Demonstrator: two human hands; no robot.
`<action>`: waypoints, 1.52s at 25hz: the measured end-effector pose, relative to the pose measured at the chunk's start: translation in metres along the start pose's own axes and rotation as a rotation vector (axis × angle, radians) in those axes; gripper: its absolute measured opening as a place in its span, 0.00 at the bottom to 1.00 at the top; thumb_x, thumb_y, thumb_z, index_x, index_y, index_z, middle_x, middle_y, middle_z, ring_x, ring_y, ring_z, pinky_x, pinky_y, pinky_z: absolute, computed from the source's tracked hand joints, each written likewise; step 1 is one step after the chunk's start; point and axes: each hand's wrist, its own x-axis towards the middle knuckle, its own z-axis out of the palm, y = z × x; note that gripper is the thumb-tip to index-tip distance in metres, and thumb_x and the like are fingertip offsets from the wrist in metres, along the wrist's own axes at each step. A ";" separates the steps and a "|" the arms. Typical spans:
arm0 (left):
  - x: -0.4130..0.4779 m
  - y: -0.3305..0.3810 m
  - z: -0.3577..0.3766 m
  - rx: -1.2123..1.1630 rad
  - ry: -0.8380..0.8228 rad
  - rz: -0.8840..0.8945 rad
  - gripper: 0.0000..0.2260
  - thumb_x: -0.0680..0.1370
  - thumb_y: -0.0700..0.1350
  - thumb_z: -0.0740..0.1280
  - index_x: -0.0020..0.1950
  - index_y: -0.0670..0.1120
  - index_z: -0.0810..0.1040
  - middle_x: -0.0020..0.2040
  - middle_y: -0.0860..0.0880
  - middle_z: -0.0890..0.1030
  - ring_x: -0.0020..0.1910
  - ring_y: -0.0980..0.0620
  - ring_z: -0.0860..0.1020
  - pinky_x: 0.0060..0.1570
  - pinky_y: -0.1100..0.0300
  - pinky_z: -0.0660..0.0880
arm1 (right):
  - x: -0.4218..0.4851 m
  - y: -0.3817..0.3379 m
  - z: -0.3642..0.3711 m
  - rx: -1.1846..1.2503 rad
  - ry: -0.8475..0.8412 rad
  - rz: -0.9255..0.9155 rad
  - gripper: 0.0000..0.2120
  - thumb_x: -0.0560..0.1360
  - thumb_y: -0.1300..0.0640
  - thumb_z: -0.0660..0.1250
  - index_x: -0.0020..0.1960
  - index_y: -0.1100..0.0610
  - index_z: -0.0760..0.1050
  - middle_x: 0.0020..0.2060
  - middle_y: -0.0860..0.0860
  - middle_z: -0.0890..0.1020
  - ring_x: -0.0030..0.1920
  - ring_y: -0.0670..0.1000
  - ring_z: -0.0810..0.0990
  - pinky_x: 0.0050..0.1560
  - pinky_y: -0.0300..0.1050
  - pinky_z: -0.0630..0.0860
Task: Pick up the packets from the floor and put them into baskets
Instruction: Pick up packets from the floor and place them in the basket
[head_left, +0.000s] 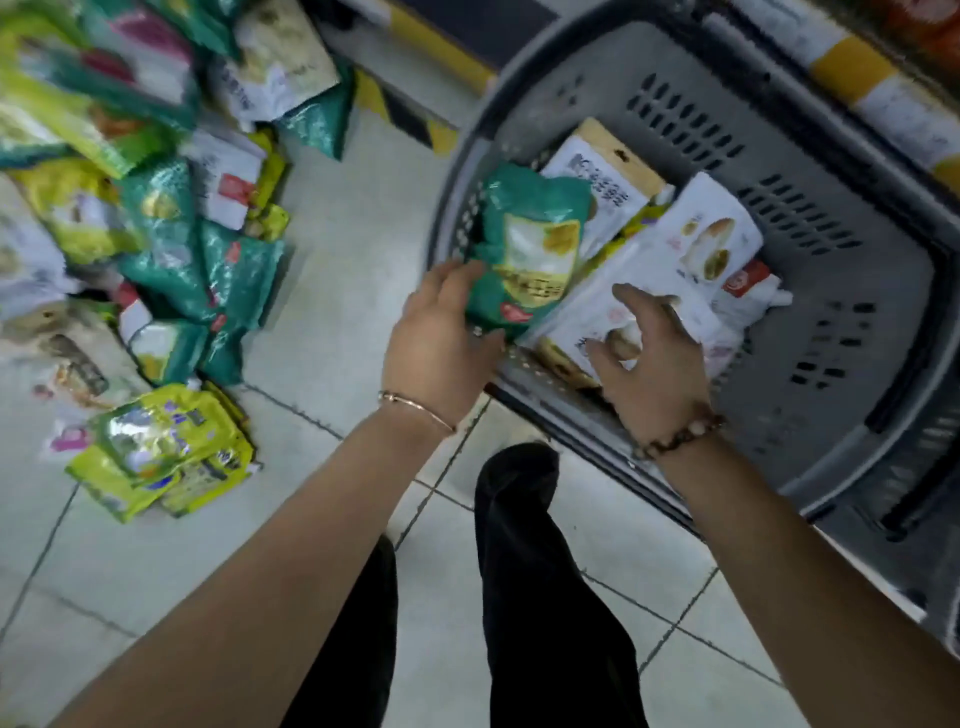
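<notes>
My left hand (441, 332) grips the green packet (530, 244) by its near end, fingers curled round the lower edge, and the packet is over the near left corner of the grey basket (857, 332). Its long axis runs away from me and a little to the right, so its far end already leans in over the basket. My right hand (654, 353) is spread wide and holds nothing; it hovers just above the white packets (717, 244) already lying in the basket, though I can't tell whether the fingertips touch them. The two hands are apart, with the green packet's lower corner between them. The drop point lies just ahead of my left hand, so I judge letting go needs only a short push forward and right. The heap of packets (171, 249) left to collect lies on the floor (337, 260) well off to my left, nearer my left arm. It is smeared with blur, cut off at the left edge, and I can't read its labels. The basket's far right side also runs out of view.
</notes>
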 end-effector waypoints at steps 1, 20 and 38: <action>-0.014 -0.016 -0.021 -0.023 0.042 -0.059 0.25 0.71 0.39 0.71 0.67 0.42 0.71 0.68 0.42 0.70 0.66 0.44 0.69 0.64 0.62 0.62 | -0.004 -0.025 0.010 -0.007 -0.021 -0.057 0.24 0.74 0.59 0.69 0.68 0.57 0.68 0.65 0.55 0.73 0.62 0.56 0.73 0.57 0.51 0.72; -0.231 -0.369 -0.194 -0.069 0.355 -0.739 0.24 0.71 0.46 0.70 0.66 0.47 0.72 0.67 0.46 0.71 0.66 0.46 0.70 0.58 0.51 0.68 | -0.100 -0.290 0.341 -0.506 -0.619 -0.512 0.23 0.74 0.57 0.65 0.68 0.55 0.68 0.65 0.54 0.71 0.62 0.56 0.72 0.55 0.49 0.72; -0.086 -0.634 -0.110 0.432 -0.037 -0.640 0.41 0.69 0.58 0.71 0.75 0.49 0.53 0.75 0.41 0.56 0.75 0.42 0.53 0.70 0.41 0.51 | -0.018 -0.231 0.609 -0.386 -0.667 -0.124 0.18 0.72 0.56 0.68 0.62 0.54 0.74 0.58 0.52 0.79 0.58 0.52 0.77 0.51 0.36 0.67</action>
